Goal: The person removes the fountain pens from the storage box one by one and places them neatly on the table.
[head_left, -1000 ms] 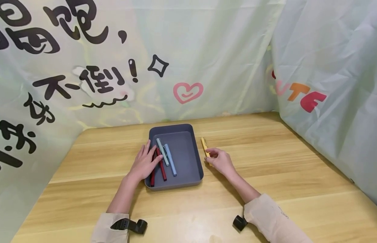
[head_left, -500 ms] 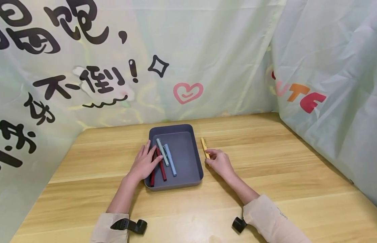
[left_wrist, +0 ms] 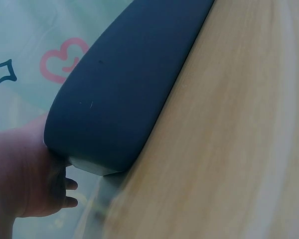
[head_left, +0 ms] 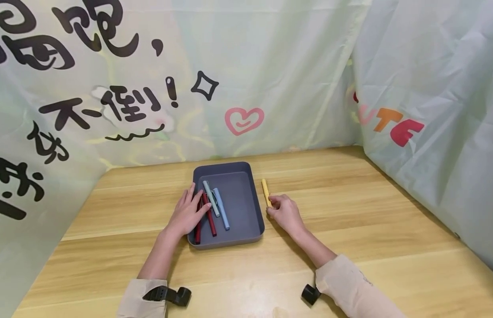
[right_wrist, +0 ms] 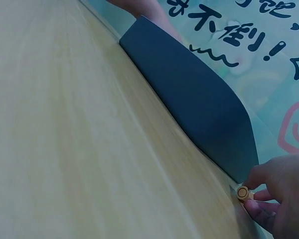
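Note:
A dark grey-blue tray holds several pens. Among them are a light blue pen, a pale green pen and a dark red pen. My left hand rests across the tray's left rim with fingers spread, and its thumb reaches inside over the pens, hiding part of the red ones. To the right of the tray, my right hand pinches the near end of a yellow pen between thumb and fingers. The right wrist view shows the round end of that pen at the fingertips.
Wood-grain tabletop surrounds the tray. A printed cloth with lettering and a pink heart hangs behind it, and another cloth panel stands at the right. Black wrist cameras sit at both cuffs.
The yellow pen has turned in my right hand: its clip showed earlier and is now out of sight. The left hand stays on the tray. The head view has shifted slightly.

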`<state>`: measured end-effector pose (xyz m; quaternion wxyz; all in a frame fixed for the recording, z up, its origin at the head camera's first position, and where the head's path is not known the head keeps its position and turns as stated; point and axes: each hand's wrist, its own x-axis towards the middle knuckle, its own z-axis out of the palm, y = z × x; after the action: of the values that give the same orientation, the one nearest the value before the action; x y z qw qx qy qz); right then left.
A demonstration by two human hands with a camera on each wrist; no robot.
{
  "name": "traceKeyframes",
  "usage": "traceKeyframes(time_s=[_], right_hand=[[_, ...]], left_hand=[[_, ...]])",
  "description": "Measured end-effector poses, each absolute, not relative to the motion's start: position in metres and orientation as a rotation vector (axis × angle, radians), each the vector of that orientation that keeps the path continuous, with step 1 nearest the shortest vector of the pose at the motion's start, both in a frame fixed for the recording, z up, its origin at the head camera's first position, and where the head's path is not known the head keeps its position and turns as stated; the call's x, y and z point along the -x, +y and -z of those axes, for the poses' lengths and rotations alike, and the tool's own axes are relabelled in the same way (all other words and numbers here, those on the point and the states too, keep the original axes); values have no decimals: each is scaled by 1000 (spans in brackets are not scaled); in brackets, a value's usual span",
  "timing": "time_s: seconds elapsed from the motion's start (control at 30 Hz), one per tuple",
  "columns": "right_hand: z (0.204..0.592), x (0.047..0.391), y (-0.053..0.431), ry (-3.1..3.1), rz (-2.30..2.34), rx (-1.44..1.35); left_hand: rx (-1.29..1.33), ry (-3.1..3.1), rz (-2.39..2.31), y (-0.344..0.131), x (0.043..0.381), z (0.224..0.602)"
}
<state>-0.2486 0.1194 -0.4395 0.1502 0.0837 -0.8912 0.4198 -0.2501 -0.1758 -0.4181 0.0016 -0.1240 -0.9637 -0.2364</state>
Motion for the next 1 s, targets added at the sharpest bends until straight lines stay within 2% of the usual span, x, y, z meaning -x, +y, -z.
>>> traceKeyframes(time_s=[1.0], right_hand=[[440, 246, 118, -2553, -1207, -244]], left_hand=[[381, -3024, 737, -175, 251, 419]])
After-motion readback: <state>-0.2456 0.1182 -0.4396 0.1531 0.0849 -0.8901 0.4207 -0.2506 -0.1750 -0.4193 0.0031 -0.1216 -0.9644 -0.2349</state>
